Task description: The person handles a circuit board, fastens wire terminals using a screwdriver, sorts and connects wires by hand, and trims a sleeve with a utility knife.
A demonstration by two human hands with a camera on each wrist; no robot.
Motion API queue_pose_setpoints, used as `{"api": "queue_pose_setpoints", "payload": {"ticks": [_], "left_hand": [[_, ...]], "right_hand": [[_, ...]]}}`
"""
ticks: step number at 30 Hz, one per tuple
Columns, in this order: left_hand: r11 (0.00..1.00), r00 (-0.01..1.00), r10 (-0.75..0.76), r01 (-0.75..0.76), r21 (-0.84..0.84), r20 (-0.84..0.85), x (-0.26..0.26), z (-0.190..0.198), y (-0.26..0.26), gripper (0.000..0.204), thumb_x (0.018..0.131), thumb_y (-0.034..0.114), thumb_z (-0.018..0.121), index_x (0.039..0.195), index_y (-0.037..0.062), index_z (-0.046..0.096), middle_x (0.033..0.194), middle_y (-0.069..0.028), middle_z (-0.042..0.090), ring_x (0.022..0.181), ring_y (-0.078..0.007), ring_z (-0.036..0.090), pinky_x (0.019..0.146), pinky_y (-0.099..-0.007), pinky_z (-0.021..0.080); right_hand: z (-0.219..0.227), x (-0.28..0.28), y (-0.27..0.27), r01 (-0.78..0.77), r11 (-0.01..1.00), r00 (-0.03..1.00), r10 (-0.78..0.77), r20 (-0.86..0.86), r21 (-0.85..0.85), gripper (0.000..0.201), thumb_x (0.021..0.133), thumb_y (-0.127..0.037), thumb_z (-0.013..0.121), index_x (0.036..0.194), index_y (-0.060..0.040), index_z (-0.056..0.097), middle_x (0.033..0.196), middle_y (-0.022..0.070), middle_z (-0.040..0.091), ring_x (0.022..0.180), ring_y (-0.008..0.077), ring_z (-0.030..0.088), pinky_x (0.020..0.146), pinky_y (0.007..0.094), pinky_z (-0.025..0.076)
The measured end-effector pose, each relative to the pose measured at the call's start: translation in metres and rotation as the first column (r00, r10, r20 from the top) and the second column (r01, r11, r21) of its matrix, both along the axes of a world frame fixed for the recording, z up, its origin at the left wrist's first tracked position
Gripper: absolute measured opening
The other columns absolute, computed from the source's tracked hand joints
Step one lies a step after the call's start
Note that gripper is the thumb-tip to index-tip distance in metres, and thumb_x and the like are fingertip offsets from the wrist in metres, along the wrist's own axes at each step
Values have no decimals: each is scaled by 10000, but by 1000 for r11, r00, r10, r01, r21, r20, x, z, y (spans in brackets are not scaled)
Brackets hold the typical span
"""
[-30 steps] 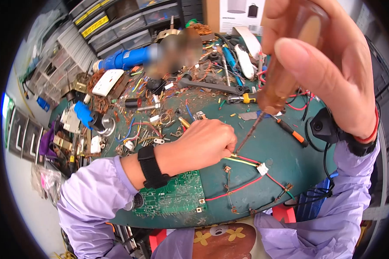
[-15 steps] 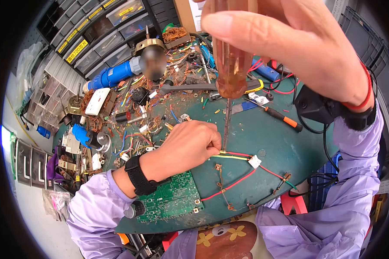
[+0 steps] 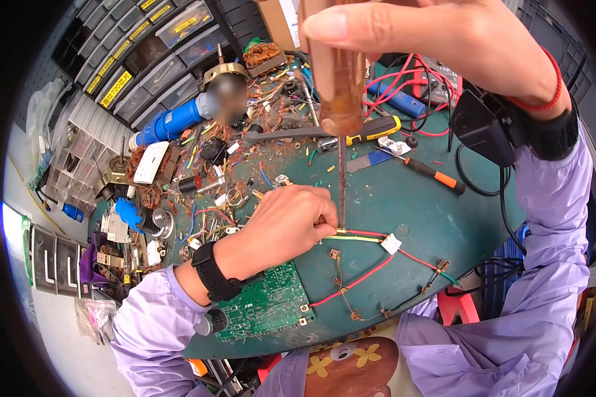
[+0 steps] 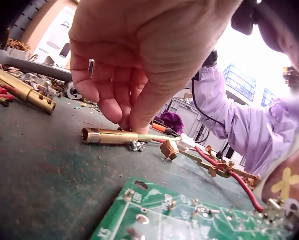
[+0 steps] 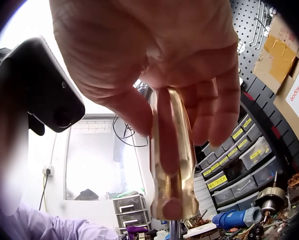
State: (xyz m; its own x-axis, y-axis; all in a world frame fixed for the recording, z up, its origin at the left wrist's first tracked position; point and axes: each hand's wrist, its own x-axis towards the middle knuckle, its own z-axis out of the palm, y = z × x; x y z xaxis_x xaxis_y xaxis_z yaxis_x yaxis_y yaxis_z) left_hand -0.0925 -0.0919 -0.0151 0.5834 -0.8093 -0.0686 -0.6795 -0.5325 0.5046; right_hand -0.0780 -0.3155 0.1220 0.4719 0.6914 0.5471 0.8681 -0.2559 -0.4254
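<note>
My right hand (image 3: pixel 437 40) grips the amber handle of a screwdriver (image 3: pixel 342 86), its shaft pointing down to the wire end beside my left fingertips. In the right wrist view the thumb and fingers wrap the translucent handle (image 5: pixel 173 155). My left hand (image 3: pixel 288 221) pinches a brass tube connector (image 4: pixel 109 136) lying on the mat, at its end where a yellow-green wire (image 4: pixel 159 137) comes out. That wire and a red wire (image 3: pixel 367 233) run to a white connector (image 3: pixel 391 244). Whether the screwdriver tip sits in a screw is too small to tell.
A green circuit board (image 3: pixel 265 304) lies near the front edge, left of small copper contacts (image 3: pixel 342 290). Scrap wire and metal parts cover the back left. An orange-black screwdriver (image 3: pixel 434 175) and a yellow-black tool (image 3: pixel 374 130) lie at the right, with red leads (image 3: pixel 391 92) behind.
The screwdriver has gone from slanted to nearly upright, and the right hand has shifted left in the head view. The left hand keeps its pinch. The head view has shifted too.
</note>
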Motion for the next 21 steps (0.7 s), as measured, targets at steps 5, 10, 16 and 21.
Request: {"api": "queue_pose_setpoints", "payload": {"ticks": [5, 10, 16, 21], "left_hand": [[1000, 1000, 17, -17, 11, 1, 0, -1, 0, 69, 710, 55, 735, 770, 45, 702, 770, -81, 662, 733, -252, 636, 657, -350, 492], [1000, 1000, 21, -21, 18, 8, -1, -1, 0, 66, 714, 54, 736, 766, 44, 698, 776, -74, 662, 736, -245, 638, 657, -343, 493], [999, 999, -9, 11, -48, 39, 0, -6, 2, 42, 722, 27, 701, 751, 44, 676, 761, -69, 656, 675, -251, 650, 582, -365, 486], [999, 999, -11, 13, -41, 50, 0, -5, 2, 41, 722, 26, 701, 750, 44, 677, 760, -68, 657, 678, -246, 653, 585, -362, 491]], "right_hand": [[3, -27, 5, 91, 995, 970, -97, -225, -36, 392, 899, -302, 657, 1029, 55, 561, 721, 84, 596, 674, 150, 556, 627, 303, 459], [13, -38, 25, 366, 930, 871, -337, -356, 15, 384, 889, -276, 667, 1023, 67, 559, 754, 125, 631, 685, 168, 574, 627, 309, 460], [37, -50, 32, 437, 846, 827, -511, -234, -304, 435, 900, -304, 635, 1042, 99, 551, 730, 116, 622, 678, 173, 576, 632, 304, 464], [5, -36, 14, 242, 970, 966, -243, 87, 24, 447, 900, -316, 628, 1043, 103, 563, 689, 104, 630, 628, 175, 577, 608, 294, 471]]}}
